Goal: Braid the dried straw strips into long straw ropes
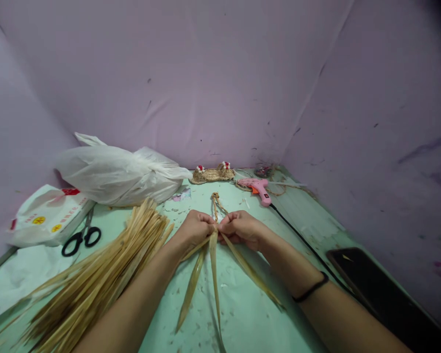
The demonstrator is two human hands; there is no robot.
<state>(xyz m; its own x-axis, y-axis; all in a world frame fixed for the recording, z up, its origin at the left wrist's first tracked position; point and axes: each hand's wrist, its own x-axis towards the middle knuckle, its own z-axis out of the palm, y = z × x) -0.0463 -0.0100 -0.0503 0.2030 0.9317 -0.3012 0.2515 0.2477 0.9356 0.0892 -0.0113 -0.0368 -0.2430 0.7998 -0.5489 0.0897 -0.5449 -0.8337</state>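
Note:
My left hand point(199, 227) and my right hand point(240, 227) meet at the middle of the table, each pinching dry leaf strips where a thin braid ends. The braid point(215, 208) runs from between my fingertips back to a knotted tip. Several loose flat strips point(213, 274) fan out toward me below the hands. Beside my left forearm lies a large bundle of dry strips point(106, 274).
A white plastic bag point(121, 171), a white package point(51, 215) and black-handled scissors point(81, 240) are at left. Behind lie woven slippers point(213, 175) and a pink glue gun point(259, 189) with a black cord. A dark tray-like object point(382, 294) lies at right.

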